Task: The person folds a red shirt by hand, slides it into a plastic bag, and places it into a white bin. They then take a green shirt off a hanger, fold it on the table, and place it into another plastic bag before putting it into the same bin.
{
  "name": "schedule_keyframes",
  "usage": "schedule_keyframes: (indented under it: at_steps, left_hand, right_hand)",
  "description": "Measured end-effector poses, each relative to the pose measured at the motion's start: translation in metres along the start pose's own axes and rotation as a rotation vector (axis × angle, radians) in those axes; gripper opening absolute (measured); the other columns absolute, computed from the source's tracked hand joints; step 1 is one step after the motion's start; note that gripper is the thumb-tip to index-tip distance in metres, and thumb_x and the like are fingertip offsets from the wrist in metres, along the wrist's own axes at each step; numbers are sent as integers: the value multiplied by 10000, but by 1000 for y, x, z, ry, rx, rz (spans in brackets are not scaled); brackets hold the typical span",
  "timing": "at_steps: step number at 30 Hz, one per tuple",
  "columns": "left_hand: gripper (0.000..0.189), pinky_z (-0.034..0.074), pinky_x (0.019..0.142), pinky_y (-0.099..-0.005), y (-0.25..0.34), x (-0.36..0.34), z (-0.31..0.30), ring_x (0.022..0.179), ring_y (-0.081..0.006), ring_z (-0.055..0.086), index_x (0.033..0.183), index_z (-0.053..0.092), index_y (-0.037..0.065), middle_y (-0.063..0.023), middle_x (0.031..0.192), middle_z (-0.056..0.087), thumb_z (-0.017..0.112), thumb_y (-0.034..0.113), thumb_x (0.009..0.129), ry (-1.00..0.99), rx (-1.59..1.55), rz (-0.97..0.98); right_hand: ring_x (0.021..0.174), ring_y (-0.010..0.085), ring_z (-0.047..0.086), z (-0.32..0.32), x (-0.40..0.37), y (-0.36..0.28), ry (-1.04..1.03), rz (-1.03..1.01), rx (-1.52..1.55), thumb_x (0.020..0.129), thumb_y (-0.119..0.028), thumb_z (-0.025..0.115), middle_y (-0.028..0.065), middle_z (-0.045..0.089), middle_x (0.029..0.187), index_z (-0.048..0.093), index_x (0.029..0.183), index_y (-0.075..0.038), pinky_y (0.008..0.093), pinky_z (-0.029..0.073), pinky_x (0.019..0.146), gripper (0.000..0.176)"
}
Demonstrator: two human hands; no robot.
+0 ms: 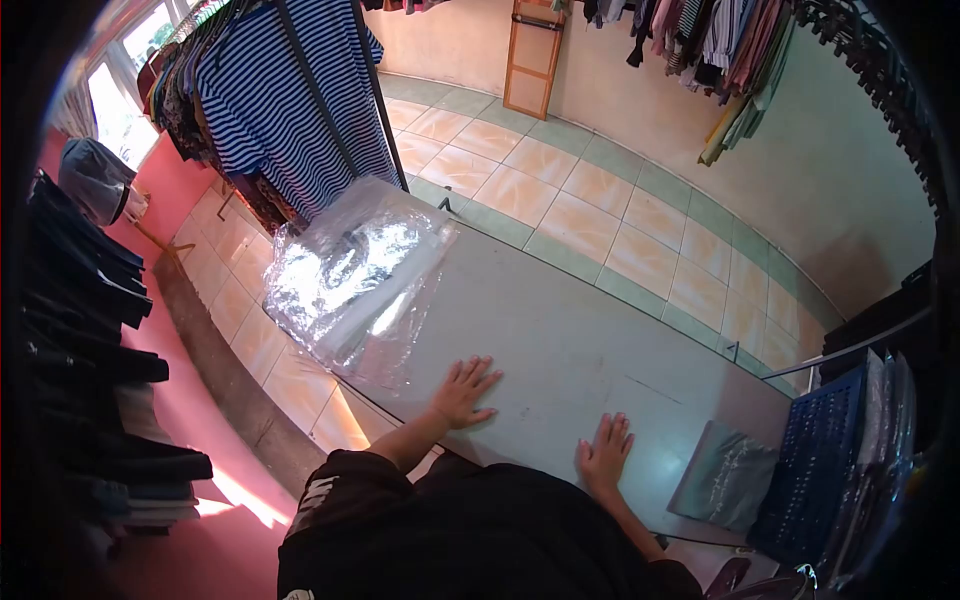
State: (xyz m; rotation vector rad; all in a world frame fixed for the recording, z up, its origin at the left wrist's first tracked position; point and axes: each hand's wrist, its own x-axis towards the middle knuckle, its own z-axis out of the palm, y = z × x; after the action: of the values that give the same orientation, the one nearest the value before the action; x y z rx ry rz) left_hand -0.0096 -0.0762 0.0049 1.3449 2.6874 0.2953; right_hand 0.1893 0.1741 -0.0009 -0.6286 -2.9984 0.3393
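My left hand (465, 393) lies flat on the grey table (560, 330), fingers spread and nothing in them. To its right, my right hand (606, 455) also rests palm down on the tabletop with its fingers stretched out. Beyond my left hand, at the table's left end, is a heap of shiny clear plastic bags (360, 275). A folded grey-green garment (725, 475), which looks wrapped in plastic, lies to the right of my right hand. Neither hand touches the bags or the garment.
A blue plastic basket (815, 450) holding several plastic-wrapped packs (885, 430) stands at the table's right end. A rack with a blue striped shirt (290, 100) is past the left end. Clothes (720, 50) hang along the far wall; dark garments (90, 350) hang at left.
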Motion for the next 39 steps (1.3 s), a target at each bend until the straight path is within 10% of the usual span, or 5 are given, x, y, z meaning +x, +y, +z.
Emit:
schedule_keyframes:
  at_steps: [12, 19, 22, 32, 39]
  left_hand:
    - [401, 355, 924, -383, -83, 12, -1, 1074, -275, 478, 1041, 556, 92, -129, 1139, 521, 621, 252, 680, 60, -621, -6]
    - [299, 304, 939, -445, -239, -56, -43, 1020, -293, 480, 963, 571, 6, -224, 1095, 506, 512, 119, 692, 689, 500, -719]
    - [69, 370, 840, -438, -253, -64, -43, 654, -191, 599, 666, 602, 108, -42, 651, 594, 583, 165, 701, 279, 275, -640]
    - [127, 478, 640, -400, -204, -26, -87, 739, -307, 601, 737, 649, 69, -148, 772, 615, 613, 181, 689, 94, -156, -493]
    - [303, 474, 688, -400, -132, 3, -97, 771, -322, 586, 768, 645, 45, -172, 785, 601, 651, 339, 694, 80, -416, -329]
  right_hand:
    - [1285, 352, 158, 2, -1, -8, 0, 102, -75, 786, -348, 481, 190, 168, 1392, 227, 1336, -58, 511, 107, 1023, 672]
    - [1298, 344, 120, 7, 0, -5, -87, 162, -137, 814, -370, 445, 163, 128, 1411, 169, 1357, -86, 523, 101, 1021, 673]
    - [1294, 364, 117, 8, 2, -5, -108, 180, -130, 819, -359, 428, 176, 125, 1408, 168, 1352, -71, 558, 119, 1000, 660]
    - [1292, 382, 95, 26, 23, -15, -188, 407, -89, 791, -375, 501, 198, 114, 1404, 147, 1359, -78, 549, 109, 1007, 732]
    - [1172, 387, 302, 23, 79, -130, 89, -180, 359, 674, -191, 670, 237, 350, 1244, 292, 1254, 22, 450, 228, 996, 725]
